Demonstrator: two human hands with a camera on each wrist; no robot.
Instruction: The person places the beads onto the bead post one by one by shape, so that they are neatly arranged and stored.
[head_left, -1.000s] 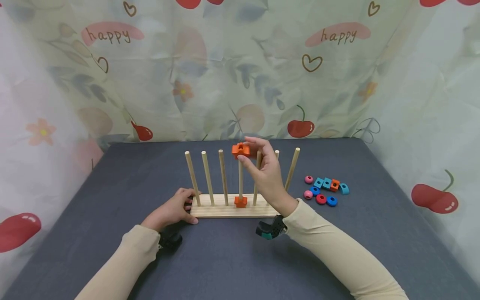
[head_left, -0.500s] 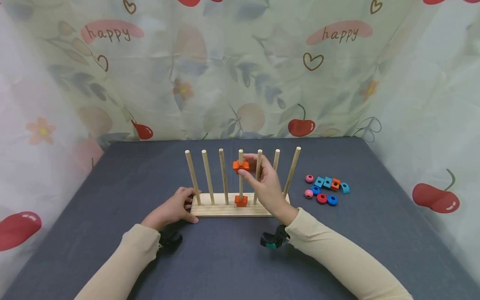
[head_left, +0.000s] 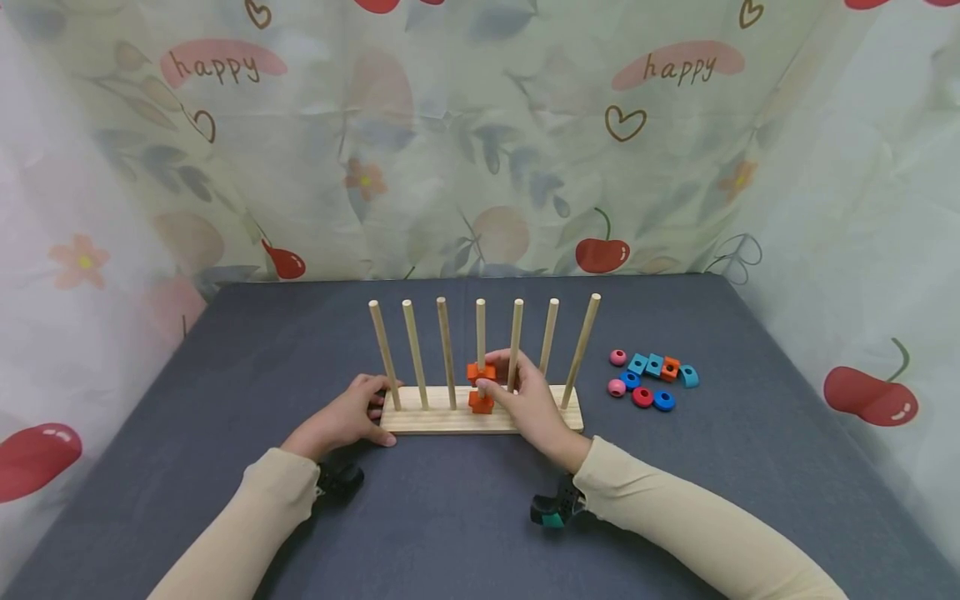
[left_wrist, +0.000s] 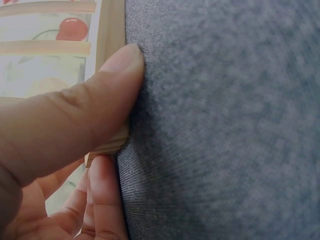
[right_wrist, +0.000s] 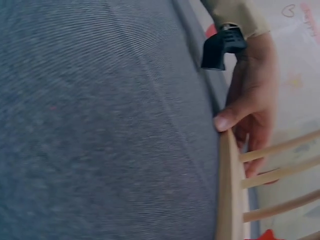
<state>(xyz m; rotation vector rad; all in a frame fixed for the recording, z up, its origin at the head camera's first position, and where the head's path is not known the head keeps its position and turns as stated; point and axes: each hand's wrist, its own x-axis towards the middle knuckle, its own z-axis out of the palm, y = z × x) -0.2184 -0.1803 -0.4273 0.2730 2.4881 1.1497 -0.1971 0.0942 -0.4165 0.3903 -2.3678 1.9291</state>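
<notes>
A wooden base (head_left: 431, 422) carries several upright pegs in a row. Around the middle peg (head_left: 481, 329), low down, the right hand (head_left: 534, 410) pinches an orange piece (head_left: 472, 373) between thumb and fingers. Just beneath it, a second orange piece (head_left: 481, 403) sits on the base around the same peg. My left hand (head_left: 347, 419) grips the left end of the base; in the left wrist view its thumb (left_wrist: 85, 112) lies along the front edge (left_wrist: 111, 30), fingers at the end. The right wrist view shows the left hand (right_wrist: 255, 95) at the base (right_wrist: 229, 185); an orange-red bit (right_wrist: 269, 235) shows at its bottom edge.
Right of the base, loose beads lie on the dark cloth (head_left: 450, 517): pink (head_left: 617, 357), teal (head_left: 637, 364), orange (head_left: 670, 369), blue (head_left: 663, 400) and red (head_left: 642, 397) ones. A patterned curtain (head_left: 480, 150) hangs behind the table.
The right hand has moved down along the middle peg with the orange piece, from the peg's top to just above the lower orange piece. The left hand has stayed on the base.
</notes>
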